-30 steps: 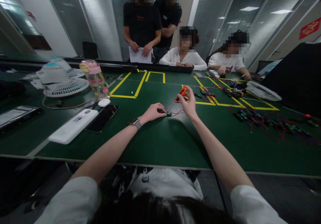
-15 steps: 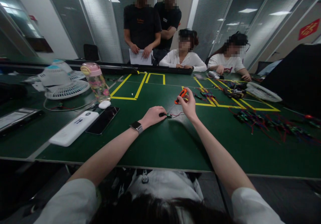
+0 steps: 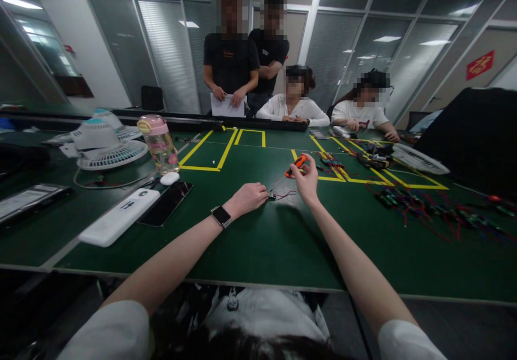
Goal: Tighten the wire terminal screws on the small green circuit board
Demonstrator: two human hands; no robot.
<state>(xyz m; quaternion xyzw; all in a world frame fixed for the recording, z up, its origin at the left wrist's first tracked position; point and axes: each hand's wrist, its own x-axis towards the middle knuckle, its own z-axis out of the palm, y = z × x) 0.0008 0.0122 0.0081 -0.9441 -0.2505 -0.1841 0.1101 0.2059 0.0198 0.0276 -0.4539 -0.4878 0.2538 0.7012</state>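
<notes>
My right hand [image 3: 307, 180] grips an orange and black screwdriver [image 3: 298, 164] by its handle. The shaft slants down and left, its tip at a small circuit board [image 3: 272, 197] on the green table [image 3: 258, 241]. Thin red and black wires trail from the board toward the right. My left hand [image 3: 250, 196] lies low over the table with its fingers closed on the board's left end. Those fingers partly hide the board, and whether the tip sits in a screw is too small to tell.
At the left stand a pink-lidded bottle [image 3: 159, 145] and a white fan [image 3: 103, 145], near a white power bank [image 3: 121, 217] and a black phone [image 3: 166, 204]. Wired boards [image 3: 436, 212] are heaped at the right. Yellow tape [image 3: 200, 168] marks the table. Several people are across it.
The camera view has tilted up slightly, so the scene sits lower. Both hands keep their places at the board, with the screwdriver still pointing at it.
</notes>
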